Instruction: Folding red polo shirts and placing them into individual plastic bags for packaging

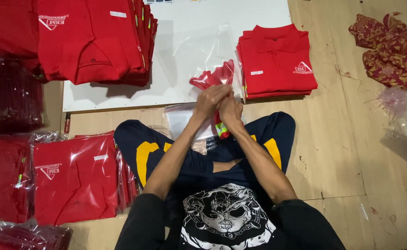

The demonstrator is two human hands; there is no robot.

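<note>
I sit cross-legged on the floor with both hands pressed together in front of me. My left hand (210,99) and my right hand (231,112) grip a folded red shirt (211,78) with a yellow-green reflective stripe. The shirt is partly inside a clear plastic bag (203,51), which lies stretched out on a white board (175,83). The shirt's lower end sticks out below my hands. My fingers hide exactly how shirt and bag meet.
A stack of folded red polo shirts (275,62) lies just right of my hands, and a bigger stack (92,39) at the upper left. Bagged red shirts (76,178) pile up at my left knee. Patterned cloth (391,48) and loose clear bags (405,127) lie on the wooden floor to the right.
</note>
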